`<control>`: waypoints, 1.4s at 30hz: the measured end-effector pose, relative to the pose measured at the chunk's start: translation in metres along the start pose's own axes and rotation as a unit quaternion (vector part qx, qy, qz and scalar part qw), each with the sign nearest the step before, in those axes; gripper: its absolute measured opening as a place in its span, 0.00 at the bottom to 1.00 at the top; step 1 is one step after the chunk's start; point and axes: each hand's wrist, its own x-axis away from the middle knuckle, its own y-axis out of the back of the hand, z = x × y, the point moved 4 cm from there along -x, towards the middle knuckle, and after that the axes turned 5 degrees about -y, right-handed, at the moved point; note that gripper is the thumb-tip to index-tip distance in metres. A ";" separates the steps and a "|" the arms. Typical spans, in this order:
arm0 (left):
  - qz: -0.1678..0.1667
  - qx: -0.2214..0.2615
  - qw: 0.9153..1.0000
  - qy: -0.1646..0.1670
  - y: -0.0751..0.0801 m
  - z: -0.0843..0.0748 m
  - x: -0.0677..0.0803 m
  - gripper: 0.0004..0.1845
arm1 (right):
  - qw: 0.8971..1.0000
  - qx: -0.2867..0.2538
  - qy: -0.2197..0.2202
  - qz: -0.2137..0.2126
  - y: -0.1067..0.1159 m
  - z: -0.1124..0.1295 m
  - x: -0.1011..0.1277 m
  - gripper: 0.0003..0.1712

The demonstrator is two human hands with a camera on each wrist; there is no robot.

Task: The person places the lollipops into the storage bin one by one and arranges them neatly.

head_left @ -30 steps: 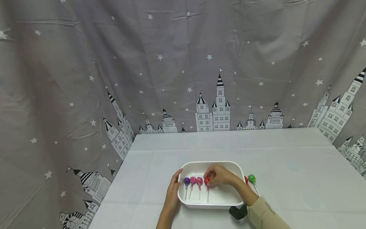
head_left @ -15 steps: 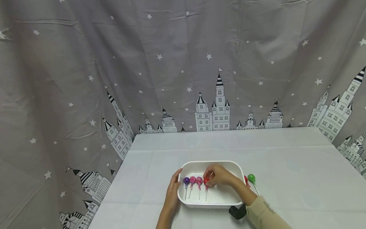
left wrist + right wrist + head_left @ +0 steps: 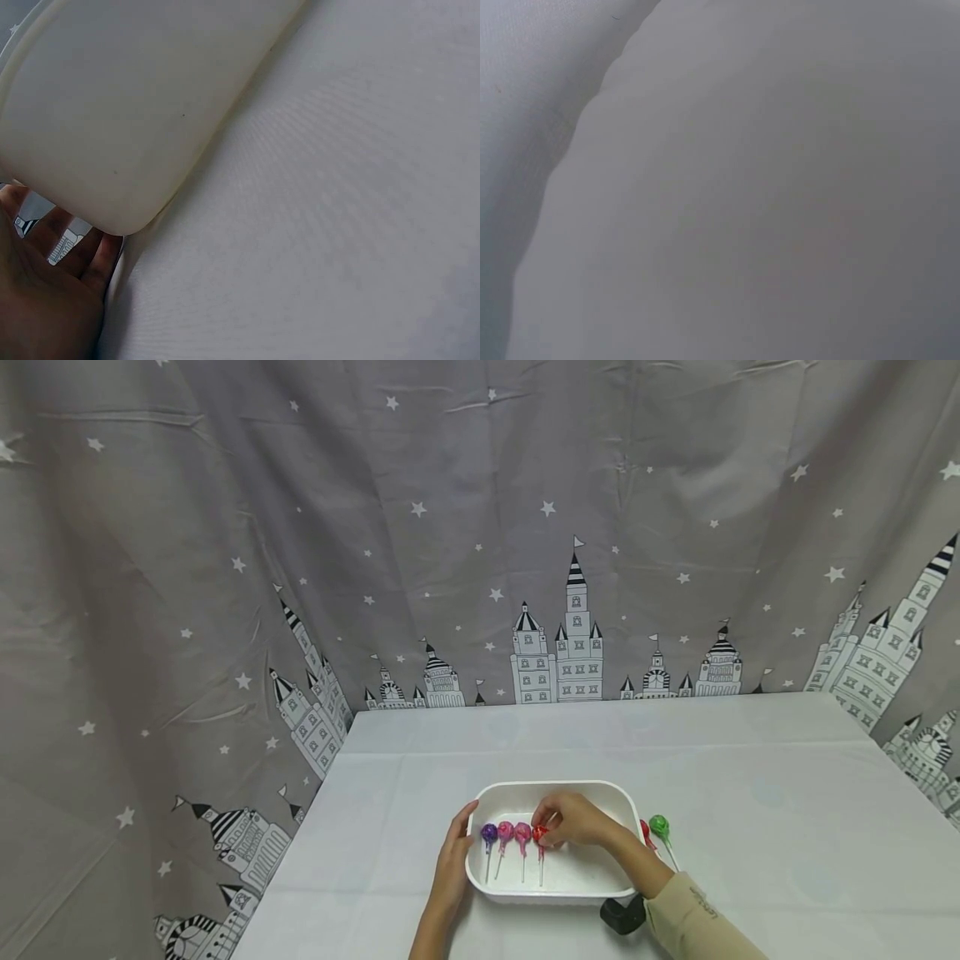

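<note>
Currently the right hand (image 3: pixel 577 820) pinches the red lollipop (image 3: pixel 540 834) in the tray (image 3: pixel 551 793), stick pointing toward the person, beside three others. Left hand (image 3: pixel 453 860), fingers straight, steadies the tray; a green lollipop (image 3: pixel 659 826) lies outside.

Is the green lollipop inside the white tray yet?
No, the green lollipop lies on the table just outside the right wall of the white tray, beyond the right hand.

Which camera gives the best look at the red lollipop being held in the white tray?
The head view: the red lollipop lies in the white plastic tray, pinched by the right hand. The left wrist view shows only the tray's outside; the right wrist view shows a blank pale surface.
</note>
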 end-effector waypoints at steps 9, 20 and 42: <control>-0.006 -0.002 1.000 0.002 0.000 0.003 -0.001 0.26 | 1.000 -0.001 0.010 0.003 0.001 0.000 0.001 0.13; -0.005 0.000 1.000 0.004 0.000 0.002 0.002 0.26 | 0.999 0.030 0.027 -0.015 0.008 0.002 0.010 0.15; -0.012 -0.008 1.000 0.011 0.000 -0.001 0.000 0.27 | 0.986 0.050 0.007 -0.158 0.081 0.020 0.070 0.16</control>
